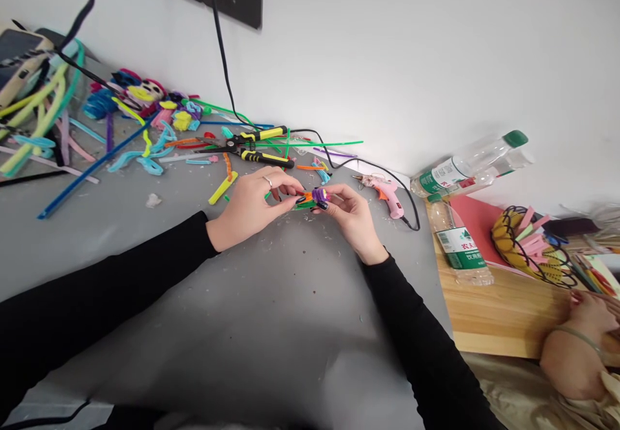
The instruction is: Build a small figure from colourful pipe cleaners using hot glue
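Note:
My left hand [252, 205] and my right hand [352, 214] meet over the grey table [271, 327], both pinching a small pipe-cleaner piece [312, 199] made of orange, purple and green fuzzy wire. My left fingers, one with a ring, close on its left end. The right fingers close on its purple right end. Both arms wear black sleeves.
Yellow-handled pliers [254, 146] lie just beyond my hands, and a pink glue gun [390, 194] with a black cord sits to the right. Loose coloured pipe cleaners [121, 133] are piled at the left. Two plastic bottles [460, 239] and a wire basket [533, 246] stand on a wooden board, by another person's hand [576, 346].

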Available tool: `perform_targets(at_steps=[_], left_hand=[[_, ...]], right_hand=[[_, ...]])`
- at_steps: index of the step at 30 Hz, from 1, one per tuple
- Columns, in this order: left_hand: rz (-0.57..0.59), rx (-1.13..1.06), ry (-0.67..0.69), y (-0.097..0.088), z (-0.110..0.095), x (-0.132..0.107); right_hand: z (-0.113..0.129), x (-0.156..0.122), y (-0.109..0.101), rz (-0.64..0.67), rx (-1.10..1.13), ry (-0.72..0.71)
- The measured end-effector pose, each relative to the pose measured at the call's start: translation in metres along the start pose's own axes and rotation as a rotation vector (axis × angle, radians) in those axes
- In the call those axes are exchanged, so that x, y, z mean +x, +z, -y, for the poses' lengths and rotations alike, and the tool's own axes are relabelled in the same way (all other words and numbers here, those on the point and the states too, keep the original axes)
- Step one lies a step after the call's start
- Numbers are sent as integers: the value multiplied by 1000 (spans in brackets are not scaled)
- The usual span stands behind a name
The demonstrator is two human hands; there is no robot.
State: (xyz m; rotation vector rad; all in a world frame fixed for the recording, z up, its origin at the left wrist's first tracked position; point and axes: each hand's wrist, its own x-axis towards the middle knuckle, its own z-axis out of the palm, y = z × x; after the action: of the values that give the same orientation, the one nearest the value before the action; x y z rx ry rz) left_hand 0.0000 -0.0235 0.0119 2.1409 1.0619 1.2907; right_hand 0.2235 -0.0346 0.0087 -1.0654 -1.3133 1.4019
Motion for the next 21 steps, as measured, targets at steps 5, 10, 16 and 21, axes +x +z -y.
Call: perform_targets(at_steps=[5,10,16,21], left_hand=[[14,5,16,0,2,0],[20,11,43,0,4,-1],[2,28,37,0,5,-2],[9,43,66,1,7,-2]], right_hand=[[1,0,1,11,18,-15],[0,0,2,22,10,-15],[1,0,2,14,46,-20],[2,0,2,21,34,-23]])
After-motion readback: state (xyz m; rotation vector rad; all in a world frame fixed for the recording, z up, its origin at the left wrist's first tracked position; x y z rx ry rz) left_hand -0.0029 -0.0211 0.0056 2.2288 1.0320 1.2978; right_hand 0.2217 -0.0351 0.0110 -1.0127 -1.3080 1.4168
